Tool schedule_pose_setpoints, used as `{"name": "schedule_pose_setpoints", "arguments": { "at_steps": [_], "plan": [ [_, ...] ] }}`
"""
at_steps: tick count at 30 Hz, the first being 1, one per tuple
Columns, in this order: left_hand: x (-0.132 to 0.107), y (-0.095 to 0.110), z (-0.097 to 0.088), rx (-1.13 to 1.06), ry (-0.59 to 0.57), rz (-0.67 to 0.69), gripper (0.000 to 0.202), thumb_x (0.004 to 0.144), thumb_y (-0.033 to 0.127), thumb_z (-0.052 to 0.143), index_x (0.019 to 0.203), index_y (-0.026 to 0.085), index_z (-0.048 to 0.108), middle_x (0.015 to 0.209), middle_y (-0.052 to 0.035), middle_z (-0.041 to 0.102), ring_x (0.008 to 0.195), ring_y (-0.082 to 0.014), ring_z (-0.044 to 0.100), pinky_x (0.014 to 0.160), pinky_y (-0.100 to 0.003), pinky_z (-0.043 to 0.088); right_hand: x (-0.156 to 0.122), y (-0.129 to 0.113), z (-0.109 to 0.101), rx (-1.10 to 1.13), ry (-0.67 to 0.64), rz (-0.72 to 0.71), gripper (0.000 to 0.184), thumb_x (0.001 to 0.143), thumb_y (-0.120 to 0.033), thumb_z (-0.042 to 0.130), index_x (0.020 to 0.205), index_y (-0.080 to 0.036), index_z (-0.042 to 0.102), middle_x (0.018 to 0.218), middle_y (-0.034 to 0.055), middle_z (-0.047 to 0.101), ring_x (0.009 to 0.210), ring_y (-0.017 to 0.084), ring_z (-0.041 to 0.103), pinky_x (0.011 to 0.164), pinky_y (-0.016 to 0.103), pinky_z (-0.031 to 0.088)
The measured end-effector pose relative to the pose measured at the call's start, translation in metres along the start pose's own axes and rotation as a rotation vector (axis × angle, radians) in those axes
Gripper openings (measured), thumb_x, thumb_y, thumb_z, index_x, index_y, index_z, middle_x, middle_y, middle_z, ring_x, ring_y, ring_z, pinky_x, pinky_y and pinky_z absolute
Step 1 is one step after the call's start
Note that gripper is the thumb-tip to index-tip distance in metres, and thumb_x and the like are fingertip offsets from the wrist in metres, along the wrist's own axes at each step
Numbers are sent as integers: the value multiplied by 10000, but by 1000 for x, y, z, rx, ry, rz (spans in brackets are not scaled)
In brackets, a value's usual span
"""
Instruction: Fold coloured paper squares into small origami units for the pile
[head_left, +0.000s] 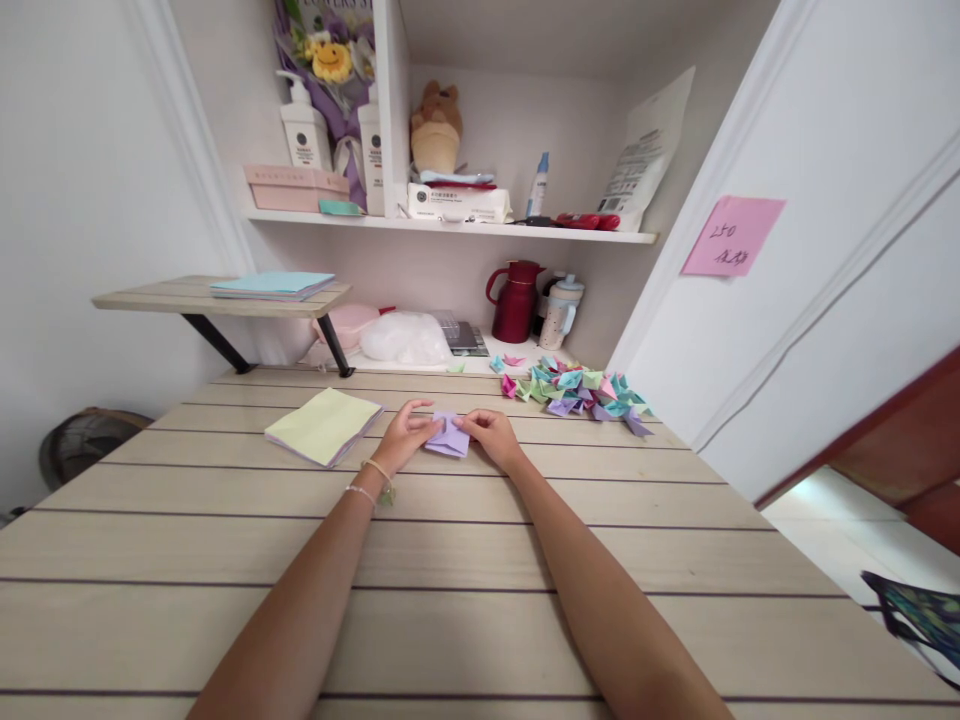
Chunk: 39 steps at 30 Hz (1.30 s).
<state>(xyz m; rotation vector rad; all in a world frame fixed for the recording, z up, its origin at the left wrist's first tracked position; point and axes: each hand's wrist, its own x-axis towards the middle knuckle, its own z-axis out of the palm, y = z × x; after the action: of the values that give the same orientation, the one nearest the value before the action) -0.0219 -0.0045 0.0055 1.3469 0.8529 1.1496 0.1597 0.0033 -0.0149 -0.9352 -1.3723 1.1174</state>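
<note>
A small folded sheet of purple origami paper [448, 437] is held between my two hands over the middle of the table. My left hand [406, 436] pinches its left side with thumb and fingers, the upper fingers stretched out behind. On the other side, the thumb and fingers of my right hand [489, 436] grip its upper right edge. Creases and a folded flap show on the paper's front. To the left lies a stack of yellow paper [324, 425] with purple sheets beneath. A pile of folded paper pieces [574, 388] in several colours sits to the right.
A raised wooden shelf [161, 293] at the left carries blue paper [274, 284]. Behind the table stand a red jug [516, 302], a tumbler [560, 312] and a white plastic bag [406, 338]. A pink note [735, 236] sticks to the right wall.
</note>
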Motion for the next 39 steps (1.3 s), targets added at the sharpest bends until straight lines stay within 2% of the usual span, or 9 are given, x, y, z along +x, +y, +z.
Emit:
{"name": "schedule_pose_setpoints", "arguments": {
  "at_steps": [6, 12, 15, 17, 21, 26, 31, 35, 39],
  "plan": [
    [-3, 0, 2, 126, -151, -30, 405, 497, 231, 784, 840, 129, 594, 851, -75, 673, 765, -167, 631, 753, -287, 473, 1, 2, -2, -15, 35, -22, 313, 551, -427, 732, 629, -149, 611, 576, 0, 581, 521, 106, 483, 494, 229, 371],
    [2, -5, 1, 121, 1, 6, 302, 620, 299, 693, 849, 135, 585, 726, -46, 669, 653, -139, 617, 637, -249, 469, 2, 3, -4, 72, 106, -14, 363, 574, -431, 715, 767, -156, 577, 578, -12, 559, 507, 103, 482, 464, 219, 394],
    [4, -7, 0, 107, 43, 17, 303, 629, 296, 672, 869, 156, 552, 661, -9, 654, 551, -118, 595, 531, -214, 444, 3, 4, -4, 138, 94, -30, 390, 622, -409, 682, 913, -187, 547, 541, -50, 526, 477, 93, 469, 466, 217, 413],
    [5, -8, -1, 118, 72, 32, 272, 626, 292, 665, 836, 154, 563, 671, -11, 654, 546, -117, 593, 508, -205, 438, 3, 4, -4, 115, 66, -55, 329, 653, -393, 652, 897, -190, 568, 548, -46, 531, 486, 92, 475, 486, 221, 427],
    [5, -8, -1, 137, 94, 41, 274, 597, 290, 690, 804, 127, 618, 777, -63, 674, 683, -156, 623, 581, -233, 478, 2, 4, -5, -25, -8, -81, 253, 669, -363, 631, 825, -165, 648, 701, 14, 618, 572, 106, 518, 558, 237, 448],
    [5, -10, 0, 166, 71, 106, 484, 477, 229, 777, 920, 115, 620, 923, -90, 672, 832, -201, 623, 750, -313, 493, 3, 6, -5, -185, -63, -92, 476, 592, -327, 715, 1033, -169, 630, 793, 22, 650, 581, 104, 512, 568, 239, 431],
    [7, -13, -2, 261, 99, 115, 343, 581, 317, 720, 848, 118, 640, 759, -50, 675, 671, -151, 616, 623, -249, 486, 2, 3, -4, -258, -22, -162, 298, 670, -396, 647, 841, -156, 692, 815, 56, 661, 663, 138, 555, 626, 260, 443],
    [7, -13, -4, 283, 80, 78, 298, 652, 388, 659, 767, 114, 629, 543, -6, 615, 462, -105, 536, 472, -216, 433, 1, 0, -2, -156, -39, -108, 324, 663, -429, 647, 812, -144, 686, 722, 46, 655, 597, 134, 557, 592, 266, 461],
    [6, -14, -2, 259, 26, 63, 298, 684, 379, 635, 821, 114, 621, 638, -54, 668, 517, -125, 590, 530, -241, 476, -1, -1, -1, -84, -61, -50, 343, 634, -442, 668, 811, -149, 687, 734, 46, 664, 598, 138, 576, 606, 273, 474]
  ]
}}
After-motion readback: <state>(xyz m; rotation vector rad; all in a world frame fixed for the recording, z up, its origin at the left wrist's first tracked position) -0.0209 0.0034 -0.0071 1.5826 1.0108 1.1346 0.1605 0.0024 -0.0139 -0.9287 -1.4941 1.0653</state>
